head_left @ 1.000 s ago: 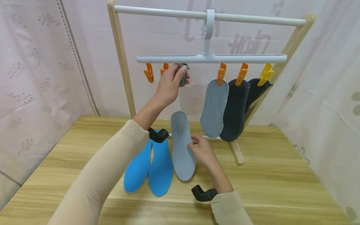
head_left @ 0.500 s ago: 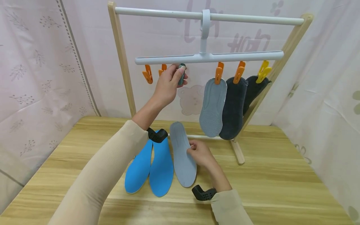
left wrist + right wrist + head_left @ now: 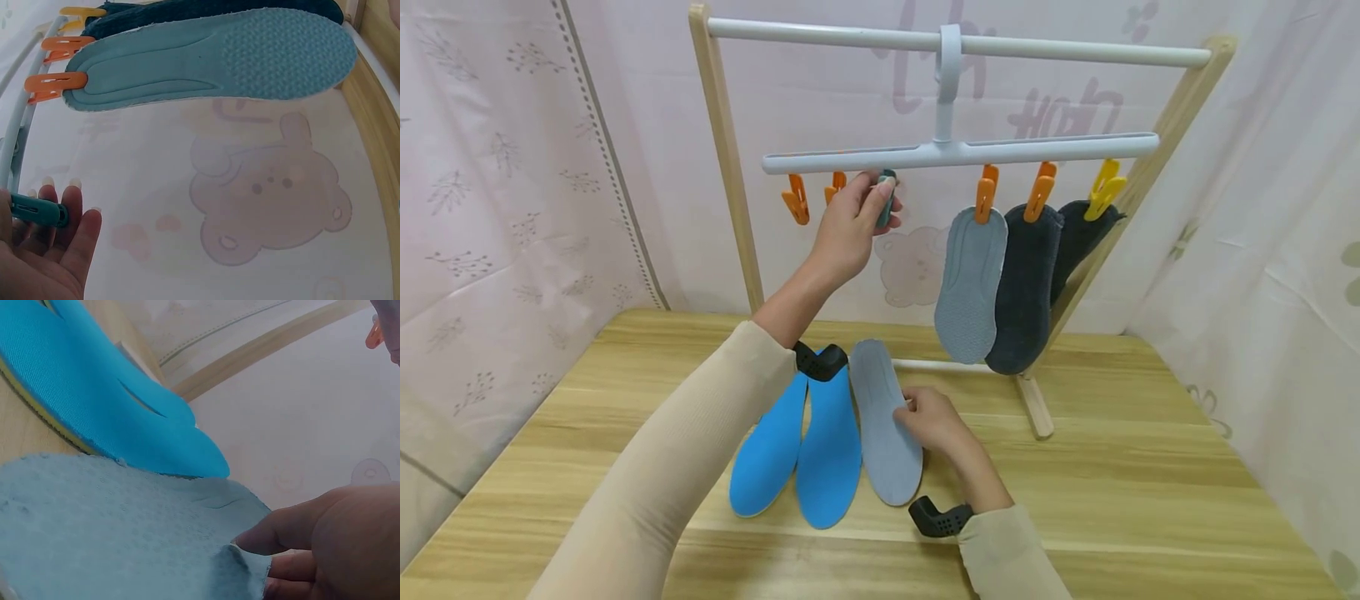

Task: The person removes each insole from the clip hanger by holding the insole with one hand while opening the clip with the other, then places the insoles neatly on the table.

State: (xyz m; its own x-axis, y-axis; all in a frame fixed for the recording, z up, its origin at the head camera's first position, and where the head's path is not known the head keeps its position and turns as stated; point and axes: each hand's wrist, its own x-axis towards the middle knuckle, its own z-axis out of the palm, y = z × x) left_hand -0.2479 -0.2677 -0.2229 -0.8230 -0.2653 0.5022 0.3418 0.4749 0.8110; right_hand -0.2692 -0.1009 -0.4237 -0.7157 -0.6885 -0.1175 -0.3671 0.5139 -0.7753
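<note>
Just under the white hanger bar, my left hand pinches a dark green clothespin between thumb and fingers. The clothespin's jaws have nothing between them that I can see. Lower down, my right hand grips the right edge of a grey insole, thumb on its face; the fingers behind are partly hidden. That insole lies close beside two blue insoles on the table. To the right, a matching grey insole hangs from an orange clothespin.
Dark insoles hang farther right from an orange and a yellow clothespin. Two orange clothespins dangle at the hanger's left. A wooden rack with a white rod carries the hanger above the wooden table; a patterned curtain hangs behind.
My right hand has lowered the grey insole toward the table beside the blue pair. The hanger has shifted and tilted slightly. My left hand stays at the green clothespin.
</note>
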